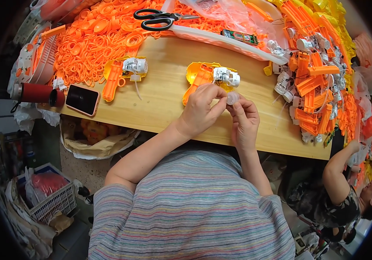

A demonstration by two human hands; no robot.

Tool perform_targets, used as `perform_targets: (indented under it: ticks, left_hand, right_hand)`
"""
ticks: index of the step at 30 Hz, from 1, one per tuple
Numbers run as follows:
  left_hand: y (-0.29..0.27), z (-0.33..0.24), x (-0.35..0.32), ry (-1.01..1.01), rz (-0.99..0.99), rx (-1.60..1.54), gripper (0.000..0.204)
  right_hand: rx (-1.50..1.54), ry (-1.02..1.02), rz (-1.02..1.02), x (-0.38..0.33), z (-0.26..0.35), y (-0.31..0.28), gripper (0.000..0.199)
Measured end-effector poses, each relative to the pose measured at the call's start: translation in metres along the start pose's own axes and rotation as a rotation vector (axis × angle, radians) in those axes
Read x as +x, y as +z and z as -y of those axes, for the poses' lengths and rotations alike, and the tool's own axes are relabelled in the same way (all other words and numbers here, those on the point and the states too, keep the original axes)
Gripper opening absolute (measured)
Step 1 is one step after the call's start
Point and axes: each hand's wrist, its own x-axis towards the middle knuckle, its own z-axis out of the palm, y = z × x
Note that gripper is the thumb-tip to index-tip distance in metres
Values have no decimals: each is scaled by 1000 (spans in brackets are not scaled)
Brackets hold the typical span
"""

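Both hands pinch one small white plastic cap (232, 98) over tabletop (164, 104) | left hand (201, 110), right hand (244, 121) gripping fingertip-tight | beside yellow-orange toy shell (201, 76) | likely light, stiff, slippery; hold by rim

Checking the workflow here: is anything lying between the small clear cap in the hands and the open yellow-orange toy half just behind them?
Nothing visible. Both hands, left hand and right hand, pinch the small clear cap right beside the toy half; only bare table shows around them.
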Motion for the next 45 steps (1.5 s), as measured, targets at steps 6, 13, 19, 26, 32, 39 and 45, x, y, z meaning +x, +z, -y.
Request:
perform_targets:
  ticks: [6, 13, 19, 26, 32, 39, 45]
  left_hand:
    - [4, 1, -2, -22, -30, -56, 8]
    - [8, 0, -4, -115, -59, -122, 6]
    - [5, 1, -1, -382, -92, -415, 7]
    - [-37, 0, 20, -189, 327, -273, 31]
    - [-47, 9, 25, -179, 590, -104, 45]
    - [-34, 4, 10, 267, 344, 340, 35]
    - [-30, 10, 0, 289, 288, 339, 35]
  right_hand:
    - [-79, -61, -15, 0, -2, 4, 8]
    - [-114, -94, -49, -2, -7, 5, 9]
    - [-207, -124, -26, 0, -5, 4, 9]
    - [-1169, -835, 254, 17, 23, 0, 23]
    - [-1122, -729, 361, 16, 27, 4, 23]
    - [-777, -60, 234, 8, 15, -3, 15]
    - [-419, 361, 171, 8, 16, -9, 14]
